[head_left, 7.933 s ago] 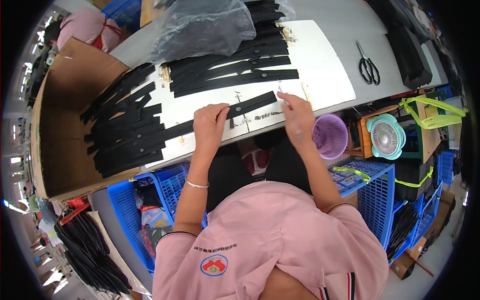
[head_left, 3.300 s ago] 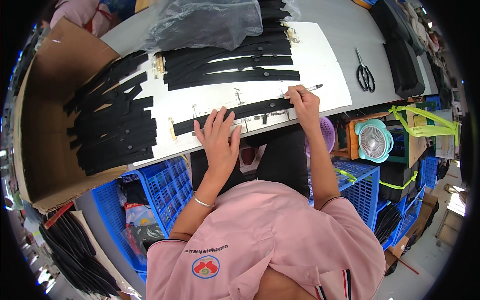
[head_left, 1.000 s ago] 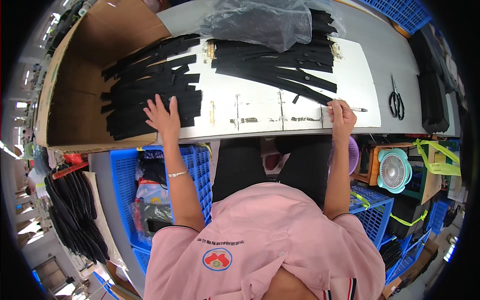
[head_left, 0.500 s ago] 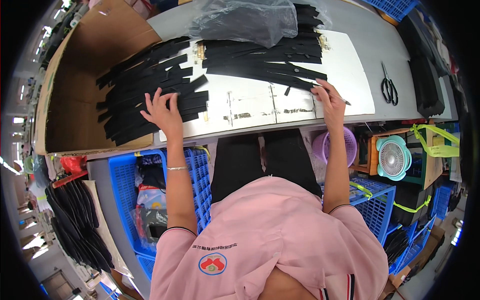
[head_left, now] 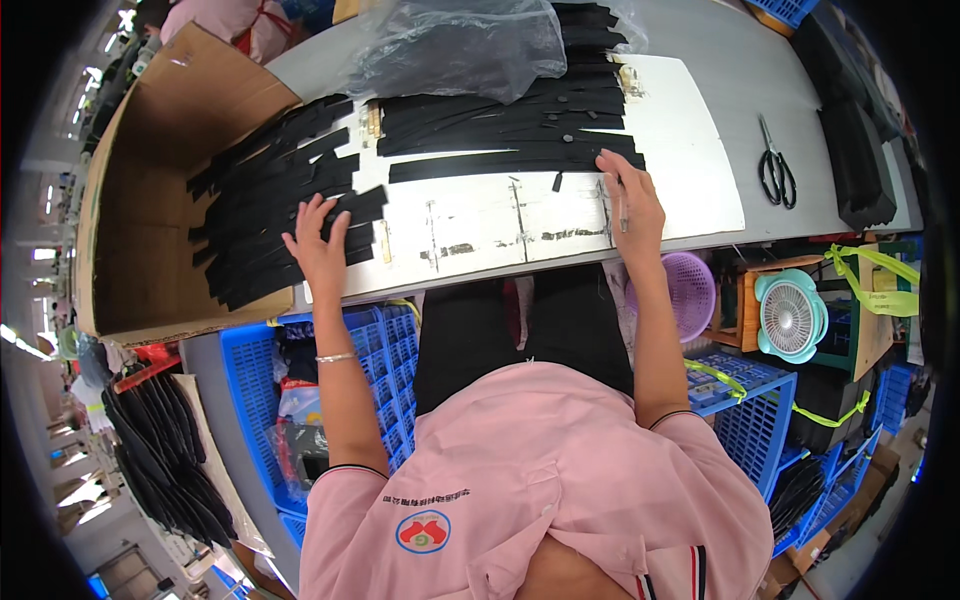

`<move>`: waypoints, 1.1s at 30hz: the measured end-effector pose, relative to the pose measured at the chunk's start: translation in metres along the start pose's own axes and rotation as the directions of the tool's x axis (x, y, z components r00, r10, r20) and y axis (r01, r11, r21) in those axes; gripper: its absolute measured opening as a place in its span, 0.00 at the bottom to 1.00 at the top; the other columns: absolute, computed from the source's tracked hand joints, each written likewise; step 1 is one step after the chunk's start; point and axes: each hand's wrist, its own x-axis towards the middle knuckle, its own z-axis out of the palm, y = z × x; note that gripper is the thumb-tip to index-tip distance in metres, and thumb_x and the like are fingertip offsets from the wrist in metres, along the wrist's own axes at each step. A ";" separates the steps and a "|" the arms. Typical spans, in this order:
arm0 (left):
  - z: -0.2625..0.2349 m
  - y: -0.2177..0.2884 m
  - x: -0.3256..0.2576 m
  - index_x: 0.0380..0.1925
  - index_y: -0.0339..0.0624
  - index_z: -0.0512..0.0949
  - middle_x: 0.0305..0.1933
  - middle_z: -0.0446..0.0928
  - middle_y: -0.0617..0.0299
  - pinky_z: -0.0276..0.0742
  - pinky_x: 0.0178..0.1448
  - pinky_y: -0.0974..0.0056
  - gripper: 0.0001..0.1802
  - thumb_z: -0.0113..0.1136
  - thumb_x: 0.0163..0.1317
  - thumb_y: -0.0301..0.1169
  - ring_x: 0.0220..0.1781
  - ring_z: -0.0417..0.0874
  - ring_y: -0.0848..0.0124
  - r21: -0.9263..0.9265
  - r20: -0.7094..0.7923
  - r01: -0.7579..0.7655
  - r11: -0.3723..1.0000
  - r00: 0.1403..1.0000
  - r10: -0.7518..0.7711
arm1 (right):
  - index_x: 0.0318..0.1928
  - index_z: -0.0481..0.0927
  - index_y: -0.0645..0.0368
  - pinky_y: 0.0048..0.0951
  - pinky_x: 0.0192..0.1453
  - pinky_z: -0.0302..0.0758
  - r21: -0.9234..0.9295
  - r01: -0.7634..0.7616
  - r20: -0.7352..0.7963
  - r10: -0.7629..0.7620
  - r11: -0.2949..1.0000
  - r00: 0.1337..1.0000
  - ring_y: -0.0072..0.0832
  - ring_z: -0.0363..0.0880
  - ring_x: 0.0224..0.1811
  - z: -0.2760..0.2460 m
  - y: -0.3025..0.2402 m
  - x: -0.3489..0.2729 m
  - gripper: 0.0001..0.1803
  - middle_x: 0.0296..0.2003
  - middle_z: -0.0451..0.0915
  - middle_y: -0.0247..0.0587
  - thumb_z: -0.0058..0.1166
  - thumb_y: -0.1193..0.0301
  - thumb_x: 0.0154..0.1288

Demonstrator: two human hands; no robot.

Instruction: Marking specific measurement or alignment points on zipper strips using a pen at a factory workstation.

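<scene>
My left hand (head_left: pixel 320 255) rests its spread fingers on the near right part of a heap of black strips (head_left: pixel 265 230), which spills out of the cardboard box. My right hand (head_left: pixel 638 210) has its fingertips at the right end of the nearest black strip (head_left: pixel 490 165) in a row laid across the white board (head_left: pixel 690 150). A slim grey pen-like tool (head_left: pixel 624 212) lies within that hand, partly covered by the fingers. Small dark tabs (head_left: pixel 568 138) show on the strips in the row. Pencil-like lines and dark smudges mark the bare front of the board.
A cardboard box (head_left: pixel 115 200) lies open at the left. Clear plastic sheeting (head_left: pixel 460 50) covers the row's far part. Black-handled scissors (head_left: pixel 775 175) and black stacked pieces (head_left: pixel 855 165) are at the right. Below the table are blue crates (head_left: pixel 255 400), a purple basket (head_left: pixel 688 295) and a small fan (head_left: pixel 792 315).
The nearest strip of the row has gone from slanting to lying nearly straight. My right hand has shifted left, its tool turned inward. My left hand has loosened from a pinch and spread on the heap.
</scene>
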 end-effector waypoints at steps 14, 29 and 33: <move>0.034 0.159 -0.024 0.34 0.44 0.87 0.28 0.82 0.61 0.72 0.65 0.54 0.03 0.70 0.63 0.30 0.35 0.80 0.61 -0.395 0.182 -0.191 0.899 0.943 0.280 | 0.53 0.83 0.58 0.35 0.41 0.81 0.174 0.054 -0.183 -0.021 0.983 0.983 0.38 0.86 0.38 -0.005 0.004 -0.002 0.15 0.39 0.87 0.45 0.62 0.81 0.67; 0.090 0.199 -0.074 0.54 0.42 0.84 0.58 0.83 0.57 0.57 0.79 0.43 0.17 0.66 0.66 0.28 0.63 0.79 0.57 -0.279 0.135 -0.411 0.868 0.878 0.459 | 0.67 0.76 0.56 0.52 0.74 0.65 -0.357 0.233 0.039 -0.235 0.905 0.971 0.38 0.79 0.63 -0.037 0.023 -0.056 0.31 0.53 0.85 0.40 0.68 0.70 0.63; 0.075 0.170 -0.091 0.60 0.42 0.81 0.68 0.78 0.57 0.44 0.82 0.34 0.19 0.63 0.70 0.29 0.74 0.72 0.56 -0.098 0.128 -0.418 0.903 0.895 0.428 | 0.65 0.79 0.54 0.49 0.74 0.66 -0.299 0.231 0.012 -0.239 0.926 0.971 0.39 0.79 0.62 -0.047 0.038 -0.050 0.28 0.51 0.85 0.42 0.66 0.74 0.64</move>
